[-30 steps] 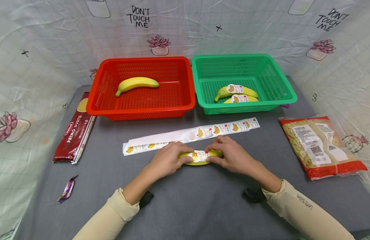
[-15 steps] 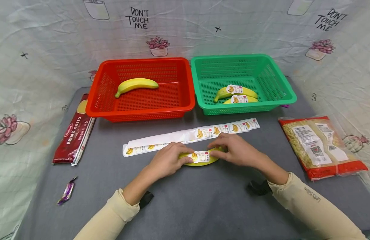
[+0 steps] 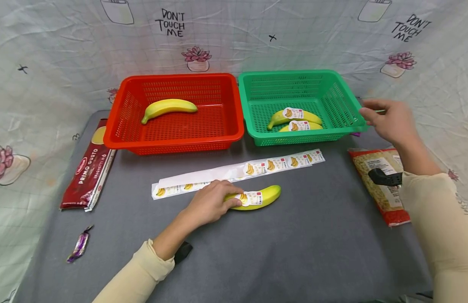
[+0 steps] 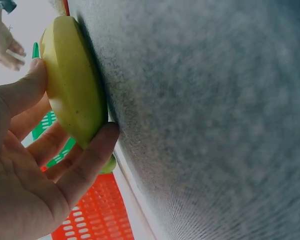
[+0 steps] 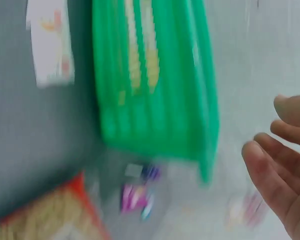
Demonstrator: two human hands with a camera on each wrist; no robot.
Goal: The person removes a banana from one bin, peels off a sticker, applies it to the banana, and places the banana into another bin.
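A yellow banana (image 3: 269, 197) lies on the grey table with a white sticker (image 3: 250, 198) along its side. My left hand (image 3: 211, 201) holds its left end between thumb and fingers; the left wrist view shows the fingers curled round the banana (image 4: 72, 80). Raised beside the right rim of the green basket (image 3: 302, 136), my right hand (image 3: 394, 122) has nothing in it, its fingers loosely bent. Two stickered bananas (image 3: 311, 117) lie inside that basket. A strip of banana stickers (image 3: 203, 174) stretches across the table behind my left hand.
The red basket (image 3: 173, 145) at the back left holds one banana (image 3: 169, 107) with no sticker showing. A red spaghetti pack (image 3: 87, 168) and a purple-wrapped candy (image 3: 80, 245) lie left. Right is a grain bag (image 3: 370, 185), partly behind my right arm. Small purple wrappers (image 5: 135, 197) lie beside the green basket.
My right hand has let go of the banana's right end and moved up and right to the green basket's side. The left hand keeps its hold on the banana.
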